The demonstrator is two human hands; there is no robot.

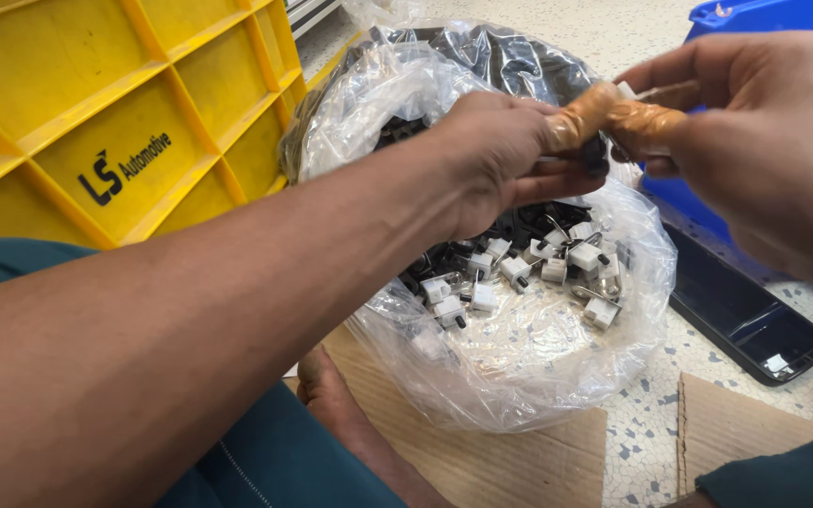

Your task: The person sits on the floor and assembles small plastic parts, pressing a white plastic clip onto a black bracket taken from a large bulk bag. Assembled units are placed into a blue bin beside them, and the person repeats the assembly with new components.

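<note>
A clear, crinkled plastic bag (519, 367) lies open on the speckled floor (642, 442), its thin film bunched into glossy folds. Inside it sit many small white plastic parts (519, 273), blocky with short black pins and bent wire loops, next to a heap of black parts (510, 226). Flat brown cardboard (501, 461) lies under the bag. A ribbed yellow plastic crate (96, 113) stands to the left, a blue bin (764, 19) to the upper right, and a flat black tray (745, 310) lies on the floor below it.

The left hand (501, 160) reaches in over the bag, forearm stretched across the view, fingers curled shut. The right hand (764, 141) comes from the right, fingers bent inward. Both thumbs wear tan rubbery wrapping, and their tips meet above the bag, pinching a small part (628, 91) between them; only a white corner of it shows, so its shape cannot be told.
</note>
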